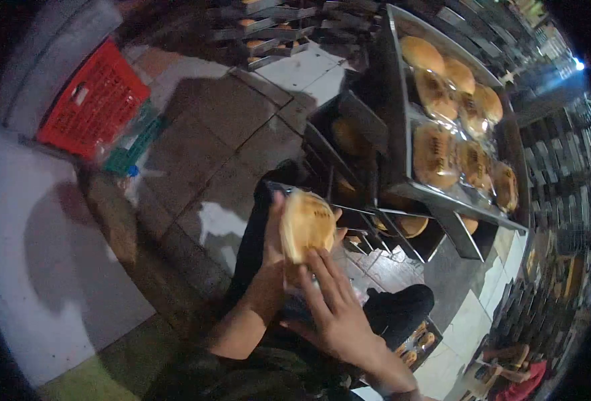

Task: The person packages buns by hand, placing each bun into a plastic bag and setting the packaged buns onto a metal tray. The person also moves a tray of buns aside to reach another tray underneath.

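A seated worker's left hand (273, 235) cradles a round, flat bread (312, 224) above the lap, the thumb along one edge and fingertips curled round the opposite one, gripping it between them. The right hand (345, 321) lies across the bread's lower end, its fingers extended and slightly apart, touching the surface rather than pinching it; its thumb is too blurred to place with certainty. A dark printed mark shows on the browned face, though whether film covers this piece cannot be told.

Handling it well would likely call for a light, even hold at the rim and flat fingertips, since a hard squeeze could dent the soft crumb or smear the mark.

Close on the right, a metal tray (408, 113) holds buns, several in clear printed wrappers, atop other trays (362, 113) set at angles. Their projecting corners, near the left fingertips, look like the main obstacle to sideways movement. The worker's dark-clad knee (409, 301) rises beside a lower batch of buns (410, 357). Across the tiled floor (202, 127) a red crate (98, 100) tilts beside a green one (135, 144); at lower right, another person in a red garment (528, 382) is partly visible.
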{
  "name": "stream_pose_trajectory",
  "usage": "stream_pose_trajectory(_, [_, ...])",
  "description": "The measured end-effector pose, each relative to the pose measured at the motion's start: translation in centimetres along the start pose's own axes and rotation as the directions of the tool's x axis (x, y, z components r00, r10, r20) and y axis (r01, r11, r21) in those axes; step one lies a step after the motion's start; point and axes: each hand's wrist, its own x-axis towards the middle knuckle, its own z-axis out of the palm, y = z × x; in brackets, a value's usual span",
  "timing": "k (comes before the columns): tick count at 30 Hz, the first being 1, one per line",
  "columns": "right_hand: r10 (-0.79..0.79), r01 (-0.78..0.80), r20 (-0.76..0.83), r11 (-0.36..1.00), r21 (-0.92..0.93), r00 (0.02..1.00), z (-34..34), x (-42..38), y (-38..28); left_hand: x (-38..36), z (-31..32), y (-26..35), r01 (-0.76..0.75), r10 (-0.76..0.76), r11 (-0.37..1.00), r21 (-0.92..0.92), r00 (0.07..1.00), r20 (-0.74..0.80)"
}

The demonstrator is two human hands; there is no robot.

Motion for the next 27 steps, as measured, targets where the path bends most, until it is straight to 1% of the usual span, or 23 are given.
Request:
stream_pose_trajectory(1, [-0.010, 0.010, 0.014, 1.000, 0.009, 1.000, 0.7, -0.1, 1.2, 0.2, -1.1, 0.2, -0.073, 0.072, 0.997, 0.006, 0.987, 0.144])
stream_pose_trajectory(2, [-0.007, -0.023, -0.136, 0.977, -0.212, 0.991, 1.9, -0.6, 3.2, 0.4, -0.8, -0.1, -0.088, 0.088, 0.996, -0.004, 0.987, 0.135])
stream_pose_trajectory(3, [-0.029, -0.094, -0.282, 0.906, -0.412, 0.959, 2.1, 0.0, 3.1, 0.4, -0.2, -0.9, -0.118, 0.117, 0.991, 0.059, 0.993, 0.005])
stream_pose_trajectory(4, [-0.053, -0.138, -0.419, 0.900, -0.413, 0.906, 2.3, 2.3, 4.2, 0.3, 0.1, -1.2, -0.133, 0.148, 0.983, 0.128, 0.982, -0.117])
stream_pose_trajectory(5, [-0.056, 0.010, -0.110, 0.924, -0.383, 0.992, 1.9, 2.0, 2.5, 0.8, 0.3, -0.5, -0.147, 0.161, 0.981, 0.125, 0.981, -0.110])
stream_pose_trajectory(6, [-0.079, 0.144, 0.214, 0.941, -0.306, 0.974, 0.9, 1.0, 0.2, 1.7, 0.4, 0.5, -0.239, 0.248, 0.963, 0.124, 0.966, -0.065])
stream_pose_trajectory(7, [-0.429, 0.427, 0.194, 0.903, 0.051, 0.883, -0.4, 0.3, -1.6, 2.2, 0.4, 1.3, -0.321, 0.328, 0.939, 0.120, 0.944, -0.035])
stream_pose_trajectory(8, [-0.463, 0.476, -0.111, 0.864, 0.162, 0.879, -2.5, 0.2, -4.3, 2.4, 0.4, 1.9, -0.392, 0.395, 0.912, 0.123, 0.919, -0.003])
stream_pose_trajectory(9, [-0.080, 0.047, -0.094, 0.948, -0.313, 0.992, 0.6, -3.2, -1.7, 1.5, 1.2, 2.4, -0.369, 0.360, 0.915, 0.160, 0.929, 0.087])
stream_pose_trajectory(10, [0.276, -0.380, -0.262, 0.626, -0.681, 0.925, 3.3, -6.6, 1.1, 0.4, 2.7, 2.0, -0.367, 0.356, 0.916, 0.165, 0.930, 0.092])
stream_pose_trajectory(11, [0.253, -0.356, -0.296, 0.854, -0.379, 0.921, -0.1, -3.5, 0.6, -1.0, 4.4, 1.1, -0.439, 0.409, 0.873, 0.212, 0.896, 0.170])
stream_pose_trajectory(12, [0.246, -0.270, -0.334, 0.963, -0.026, 0.910, -3.4, -0.6, 0.0, -1.9, 5.3, 0.3, -0.506, 0.451, 0.824, 0.254, 0.858, 0.246])
stream_pose_trajectory(13, [0.357, -0.276, -0.152, 0.879, 0.388, 0.922, -2.8, -2.4, 1.8, -2.1, 5.4, -0.1, -0.499, 0.410, 0.830, 0.251, 0.849, 0.332])
stream_pose_trajectory(14, [0.372, -0.293, 0.054, 0.625, 0.724, 0.927, -2.1, -4.0, 3.3, -2.2, 5.6, -0.5, -0.490, 0.397, 0.833, 0.257, 0.853, 0.338])
stream_pose_trajectory(15, [0.377, -0.288, 0.041, 0.628, 0.723, 0.925, -2.8, -4.1, 2.5, -2.2, 5.8, -1.0, -0.544, 0.430, 0.773, 0.326, 0.827, 0.361])
stream_pose_trajectory(17, [0.532, -0.118, 0.027, 0.137, 0.983, 0.846, -4.5, -4.1, 0.6, -2.7, 6.3, -2.0, -0.591, 0.445, 0.687, 0.422, 0.802, 0.399])
stream_pose_trajectory(20, [0.492, -0.167, 0.108, 0.077, 0.983, 0.864, -5.7, -5.8, 0.6, -2.7, 6.7, -3.6, -0.518, 0.394, 0.815, 0.259, 0.823, 0.409])
stream_pose_trajectory(21, [0.404, -0.154, 0.029, 0.280, 0.947, 0.914, -5.0, -6.4, 1.5, -2.9, 7.1, -4.1, -0.484, 0.378, 0.850, 0.205, 0.835, 0.400])
stream_pose_trajectory(22, [0.410, -0.142, 0.013, 0.284, 0.948, 0.912, -4.9, -7.0, 1.9, -2.9, 7.3, -4.5, -0.476, 0.364, 0.854, 0.212, 0.836, 0.410])
stream_pose_trajectory(23, [0.392, -0.165, -0.022, 0.437, 0.884, 0.920, -4.8, -7.5, 2.2, -2.9, 7.4, -4.8, -0.456, 0.347, 0.850, 0.265, 0.862, 0.370])
stream_pose_trajectory(25, [0.319, -0.142, -0.164, 0.748, 0.649, 0.934, -4.7, -7.7, 1.9, -3.0, 7.6, -4.9, -0.457, 0.357, 0.822, 0.339, 0.878, 0.320])
stream_pose_trajectory(26, [0.301, -0.121, -0.172, 0.749, 0.652, 0.938, -4.7, -7.6, 2.1, -2.9, 7.2, -5.0, -0.474, 0.368, 0.810, 0.346, 0.869, 0.330])
stream_pose_trajectory(27, [0.093, -0.035, -0.179, 0.951, 0.307, 0.979, -4.6, -7.6, 2.6, -2.8, 6.4, -5.1, -0.432, 0.376, 0.840, 0.329, 0.900, 0.221])
